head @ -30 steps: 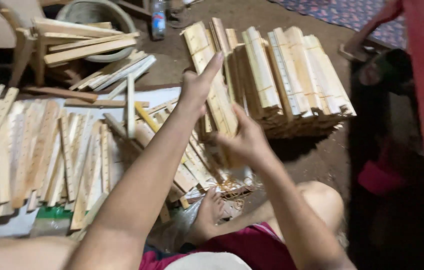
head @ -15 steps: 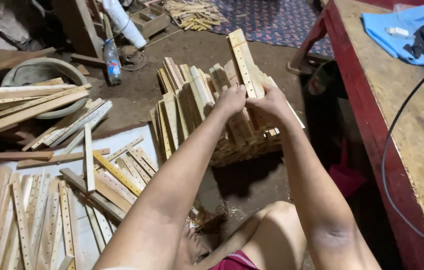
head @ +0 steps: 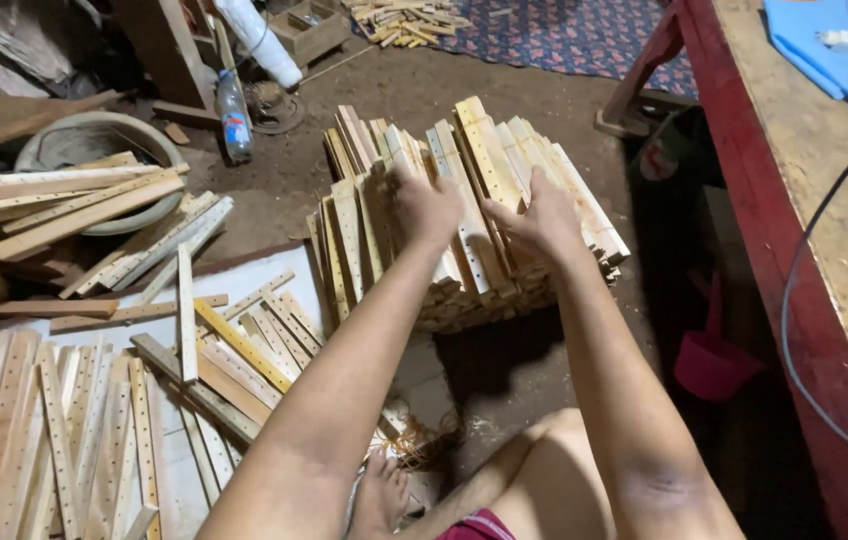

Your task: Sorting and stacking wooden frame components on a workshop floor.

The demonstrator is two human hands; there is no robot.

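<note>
Both hands pressing down on the stack of slats (head: 464,215) sitting on the dirt floor (head: 544,370), left hand (head: 424,205) and right hand (head: 542,222) apart, fingers spread flat on top, not gripping anything. Looking maybe halfway: stack piled high and fairly squared, loose slats (head: 64,440) lying unsorted on the white sheet (head: 244,275). Pale wood, rows of little holes.

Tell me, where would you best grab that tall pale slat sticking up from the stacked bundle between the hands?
Probably at its raised top end, from above. The slat leans upward, its top clear of the bundle while its lower part is wedged among neighbours. The left hand and right hand already flank it.
</note>
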